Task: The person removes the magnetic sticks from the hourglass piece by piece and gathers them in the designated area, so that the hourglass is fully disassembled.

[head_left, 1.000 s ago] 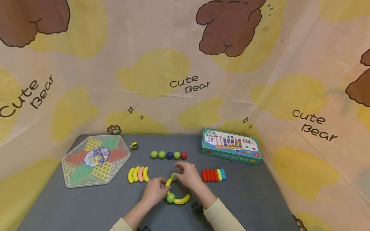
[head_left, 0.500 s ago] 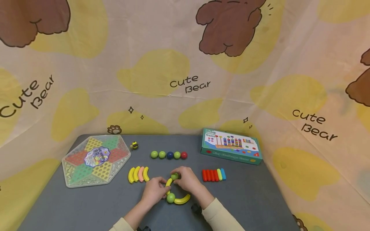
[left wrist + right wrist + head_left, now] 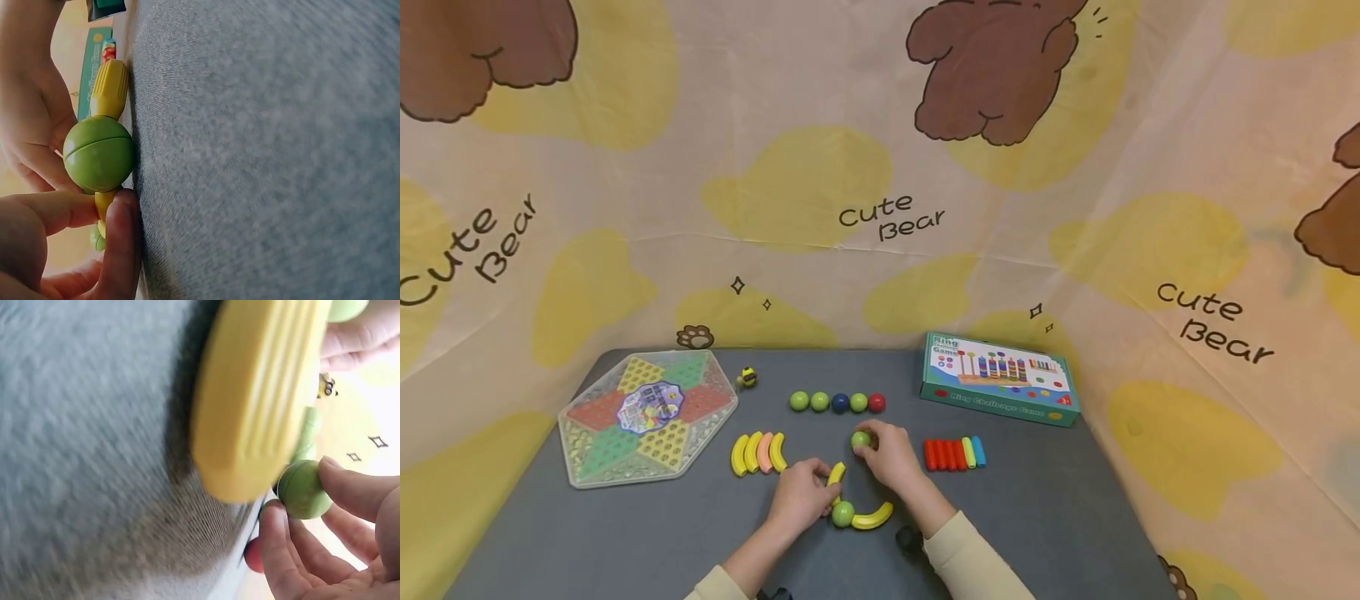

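My left hand point(image 3: 802, 493) pinches a curved yellow piece point(image 3: 836, 473) between thumb and fingers. A green ball point(image 3: 99, 154) joins the near end of that piece, and a second curved yellow piece point(image 3: 872, 517) extends rightward from the ball. My right hand point(image 3: 891, 457) holds another green ball point(image 3: 304, 489) between thumb and fingertips, apart from the far end of the left hand's piece. In the right wrist view the second yellow piece looms large in front of the held ball.
Behind the hands is a row of green, blue and red balls point(image 3: 840, 403). Curved pieces point(image 3: 751, 454) lie left, red, yellow and blue rods point(image 3: 946, 455) right. A hexagonal game box point(image 3: 651, 417), a toy bee point(image 3: 747, 377) and a green Ring Challenge Game box point(image 3: 1000, 380) stand farther back.
The right hand's green ball was at the far end of the yellow piece; it has moved away, up and to the right. The left hand has stayed in place.
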The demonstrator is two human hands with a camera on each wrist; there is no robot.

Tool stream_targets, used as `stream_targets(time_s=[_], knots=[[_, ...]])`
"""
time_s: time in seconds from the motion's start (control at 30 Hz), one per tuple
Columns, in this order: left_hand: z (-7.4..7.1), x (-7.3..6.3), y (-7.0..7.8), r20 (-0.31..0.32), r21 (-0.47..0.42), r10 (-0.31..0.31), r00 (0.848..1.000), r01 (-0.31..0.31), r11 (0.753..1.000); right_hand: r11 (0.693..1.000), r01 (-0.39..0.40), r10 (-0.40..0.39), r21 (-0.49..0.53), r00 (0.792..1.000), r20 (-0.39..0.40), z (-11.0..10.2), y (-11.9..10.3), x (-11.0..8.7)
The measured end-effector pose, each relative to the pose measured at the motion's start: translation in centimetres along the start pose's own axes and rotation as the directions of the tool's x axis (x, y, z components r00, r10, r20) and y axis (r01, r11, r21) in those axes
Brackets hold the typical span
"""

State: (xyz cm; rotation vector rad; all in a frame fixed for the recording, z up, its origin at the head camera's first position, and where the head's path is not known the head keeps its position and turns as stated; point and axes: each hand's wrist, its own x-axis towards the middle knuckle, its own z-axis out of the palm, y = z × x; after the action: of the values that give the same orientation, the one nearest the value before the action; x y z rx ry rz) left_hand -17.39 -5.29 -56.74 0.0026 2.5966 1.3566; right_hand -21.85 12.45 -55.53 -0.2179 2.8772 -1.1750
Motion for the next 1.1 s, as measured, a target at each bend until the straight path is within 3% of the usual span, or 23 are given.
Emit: stream_targets(time_s=[0.33,0.67,1.1], knots=[[0.2,0.1,-0.2,-0.001,0.003,-0.007,1.000,0.007,1.000,0.996,-0.072,0.075,0.055,0.996,-0.052,-2.6,0.6,0.7],[0.1,0.1,-0.3,0.007,-0.003,0.006,1.000,-0.006,1.000,0.992,-0.115,0.121,0.058,0.986,-0.111,-5.3,1.7,3.2],[0.0,0.1,-0.4,0.014,0.001,0.006,1.000,-0.006,1.000,0.978,-0.200,0.204,0.052,0.975,-0.087,-5.1,3.3,5.9]])
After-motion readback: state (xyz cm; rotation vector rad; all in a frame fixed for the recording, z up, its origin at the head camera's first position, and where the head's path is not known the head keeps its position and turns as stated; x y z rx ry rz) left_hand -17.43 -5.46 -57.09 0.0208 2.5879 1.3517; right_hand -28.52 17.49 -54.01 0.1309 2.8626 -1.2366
